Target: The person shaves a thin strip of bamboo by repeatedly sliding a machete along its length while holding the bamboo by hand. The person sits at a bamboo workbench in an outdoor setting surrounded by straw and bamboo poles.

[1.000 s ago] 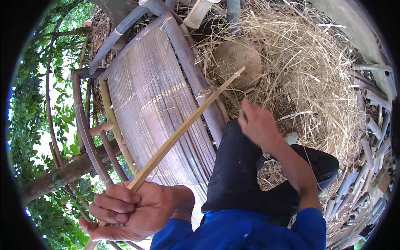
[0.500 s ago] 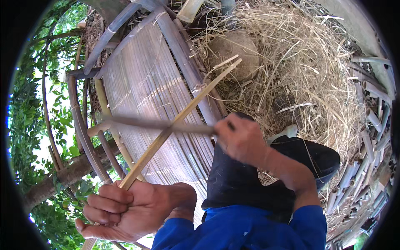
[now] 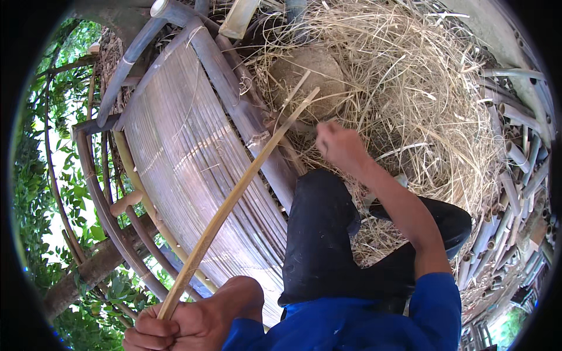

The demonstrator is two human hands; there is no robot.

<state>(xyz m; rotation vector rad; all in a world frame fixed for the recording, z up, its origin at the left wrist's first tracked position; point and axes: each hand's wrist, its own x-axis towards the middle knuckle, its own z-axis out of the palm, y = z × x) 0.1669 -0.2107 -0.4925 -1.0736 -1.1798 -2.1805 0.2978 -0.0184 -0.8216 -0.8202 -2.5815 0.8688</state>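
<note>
My left hand [image 3: 175, 329], low on the left, is closed round the near end of a long, pale bamboo strip [image 3: 231, 196]. The strip slants up and away to the right, and its far end is split, with a thin sliver [image 3: 294, 90] standing apart from it. My right hand [image 3: 341, 146] is a closed fist above my knee, gripping a long-bladed knife [image 3: 300, 126]. Only a dim part of the blade shows, between the fist and the strip's far end; the handle is hidden in the fingers.
A bamboo-slat bench [image 3: 193, 146] with a thick pole frame lies under the strip. Beyond my knees, a round chopping block [image 3: 310, 82] sits among heaped shavings [image 3: 421, 105]. Cut bamboo poles [image 3: 515, 199] are stacked at the right. Leafy plants [image 3: 58, 175] stand left of the bench.
My right hand has swung up and away with the knife, from across the strip's middle toward its split far end. My left hand has lowered slightly, still holding the strip.
</note>
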